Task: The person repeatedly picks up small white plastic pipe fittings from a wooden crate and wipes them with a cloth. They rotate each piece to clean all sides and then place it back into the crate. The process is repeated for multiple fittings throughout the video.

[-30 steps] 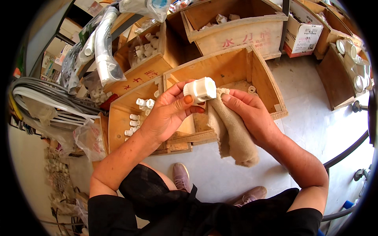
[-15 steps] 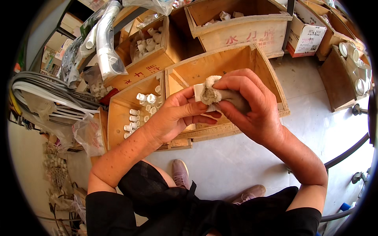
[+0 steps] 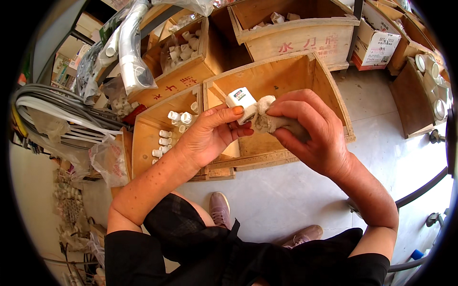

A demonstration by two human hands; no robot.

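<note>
Between thumb and fingers my left hand (image 3: 205, 136) pinches a small white block-shaped piece (image 3: 241, 99) with a dark printed label on its upper face. I cannot tell exactly what kind of part it is. My right hand (image 3: 319, 128) is closed on a bunched, fluffy beige-grey cloth (image 3: 264, 117), whose front end is against or very close to the piece's right side. Both hands are raised over a wooden bin (image 3: 329, 88), of which the visible inside is mostly bare wood.
Left of that bin, a wooden compartment (image 3: 143, 138) holds several white pipe fittings (image 3: 165, 141). More wooden bins (image 3: 305, 40) with white parts stand behind. Bagged white pipes (image 3: 129, 59) and coiled grey tubing (image 3: 52, 112) are at left. A black metal bar (image 3: 422, 188) curves at right.
The white piece has turned so its labelled face shows, and the cloth has shifted to its right side. My left thumb now lies on the piece; my right hand has moved slightly right.
</note>
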